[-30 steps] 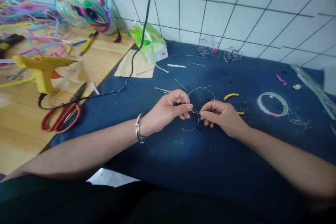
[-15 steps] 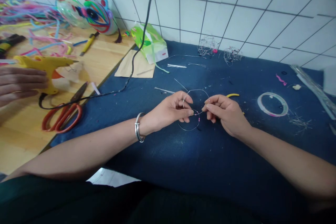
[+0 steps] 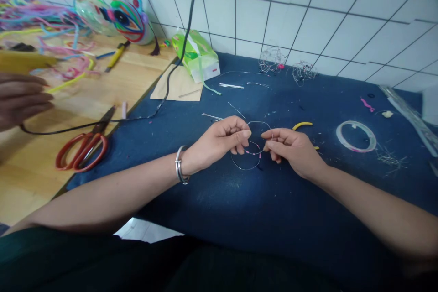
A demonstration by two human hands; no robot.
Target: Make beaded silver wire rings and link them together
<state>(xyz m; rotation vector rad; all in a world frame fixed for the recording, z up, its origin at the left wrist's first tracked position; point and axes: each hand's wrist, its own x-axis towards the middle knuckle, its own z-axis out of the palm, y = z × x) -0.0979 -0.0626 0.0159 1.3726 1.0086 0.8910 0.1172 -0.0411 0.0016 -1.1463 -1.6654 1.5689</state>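
Between my hands is a thin silvery wire frame (image 3: 260, 155) of joined loops, with small pink beads on it. My left hand (image 3: 227, 136), with a silver bangle at the wrist, pinches the frame on its left side, thumb against forefinger. On the other side my right hand (image 3: 290, 145) grips the wire with thumb and fingertips. One round loop hangs below my left fingers; another arches up between the hands. My fingers hide where the wire is held. Just beyond my right hand, a yellow curved handle (image 3: 302, 125) shows on the dark blue cloth (image 3: 219, 214).
At left, another person's hand (image 3: 23, 100) holds a yellow glue gun (image 3: 25, 61), its black cord (image 3: 171, 77) crossing the table. Red-handled scissors (image 3: 82, 150) lie nearby. Behind are a green tissue pack (image 3: 196, 54) and wire tangles (image 3: 303, 71); a tape roll (image 3: 356, 137) lies right.
My left fingers have shifted off the beaded crossing, so more pink beads show. The other person's hand and glue gun have moved left, partly out of view.
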